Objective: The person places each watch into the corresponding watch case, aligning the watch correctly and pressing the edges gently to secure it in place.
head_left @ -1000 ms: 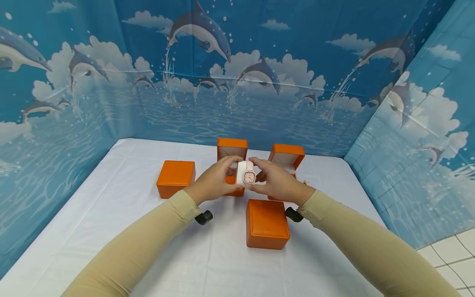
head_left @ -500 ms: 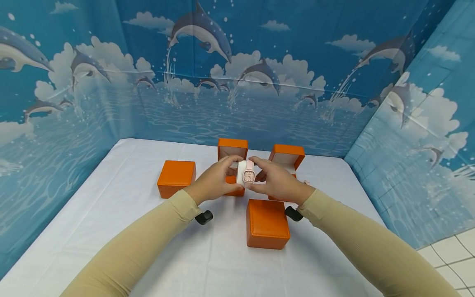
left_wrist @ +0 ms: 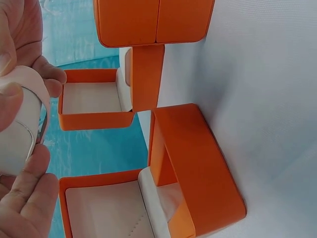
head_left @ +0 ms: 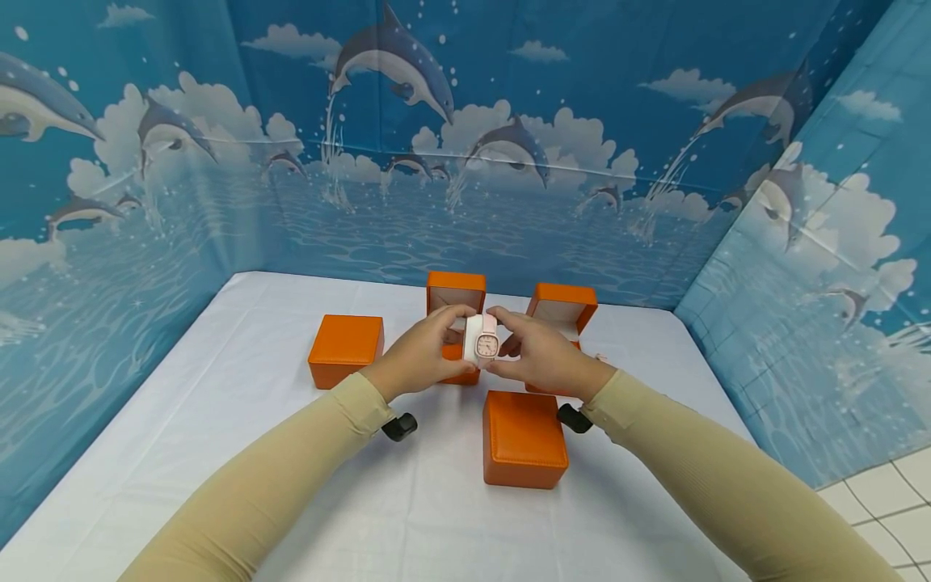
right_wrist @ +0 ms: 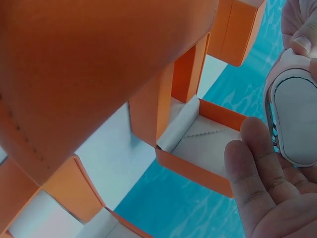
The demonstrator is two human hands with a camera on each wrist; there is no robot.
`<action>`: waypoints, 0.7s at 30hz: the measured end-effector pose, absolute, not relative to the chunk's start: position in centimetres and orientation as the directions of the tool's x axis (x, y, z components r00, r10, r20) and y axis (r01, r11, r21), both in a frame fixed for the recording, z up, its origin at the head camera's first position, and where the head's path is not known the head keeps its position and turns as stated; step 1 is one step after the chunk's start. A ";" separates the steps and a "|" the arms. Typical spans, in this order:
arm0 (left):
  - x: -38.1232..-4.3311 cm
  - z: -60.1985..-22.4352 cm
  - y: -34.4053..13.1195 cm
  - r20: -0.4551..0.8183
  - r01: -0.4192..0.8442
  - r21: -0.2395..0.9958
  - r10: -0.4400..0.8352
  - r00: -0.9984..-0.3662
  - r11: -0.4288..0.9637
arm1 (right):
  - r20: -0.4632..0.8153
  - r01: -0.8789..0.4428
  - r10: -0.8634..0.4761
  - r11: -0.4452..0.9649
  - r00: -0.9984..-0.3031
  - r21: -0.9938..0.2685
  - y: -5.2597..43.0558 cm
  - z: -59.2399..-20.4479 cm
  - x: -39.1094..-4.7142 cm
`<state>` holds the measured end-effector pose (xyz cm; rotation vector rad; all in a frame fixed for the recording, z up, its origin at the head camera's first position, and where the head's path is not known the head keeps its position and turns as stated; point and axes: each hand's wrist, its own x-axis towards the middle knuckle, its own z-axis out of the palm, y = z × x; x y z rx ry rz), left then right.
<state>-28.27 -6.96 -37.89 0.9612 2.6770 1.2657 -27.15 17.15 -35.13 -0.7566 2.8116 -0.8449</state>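
Observation:
Both hands hold a wristwatch (head_left: 487, 347) with a pale pink strap, wrapped round a white watch cushion (head_left: 471, 338), above the table. On the cushion's left side, the thumb and fingers of my left hand (head_left: 414, 353) pinch its ends. My right hand (head_left: 556, 357) pinches the watch's strap side between thumb and fingers. The square dial faces up toward the head. In the left wrist view the strap (left_wrist: 28, 82) bends round the cushion's edge; the right wrist view shows the cushion's rounded end (right_wrist: 297, 119). Behind the hands stand two open orange boxes, the left one (head_left: 456, 280) and the right one (head_left: 565, 294).
A closed orange box (head_left: 345, 346) sits left of the left hand. Another closed orange box (head_left: 525, 436) stands nearer, below the right hand. Beside the right open box lies a small pinkish thing (head_left: 600, 358), too small to tell. A white cloth covers the table (head_left: 349, 517); dolphin-print curtains (head_left: 465, 202) surround it.
The watch and cushion have shifted and turned very slightly between the hands. Both hands keep their hold, and the boxes have not moved.

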 end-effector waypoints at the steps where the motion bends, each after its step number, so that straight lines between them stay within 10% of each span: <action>1: -28.3 -37.9 -7.0 0.226 0.517 0.711 0.542 -0.810 0.477 | 0.036 -0.429 -0.491 0.720 -0.870 -0.545 17.1 -35.1 -27.1; 14: -28.3 -37.9 -7.1 0.243 0.518 0.728 0.537 -0.807 0.449 | 0.028 -0.413 -0.494 0.692 -0.869 -0.591 17.2 -34.8 -27.1; 21: -28.3 -37.6 -7.5 0.256 0.528 0.730 0.542 -0.801 0.435 | 0.233 -0.581 -0.550 0.626 -0.802 -0.520 16.9 -35.0 -27.0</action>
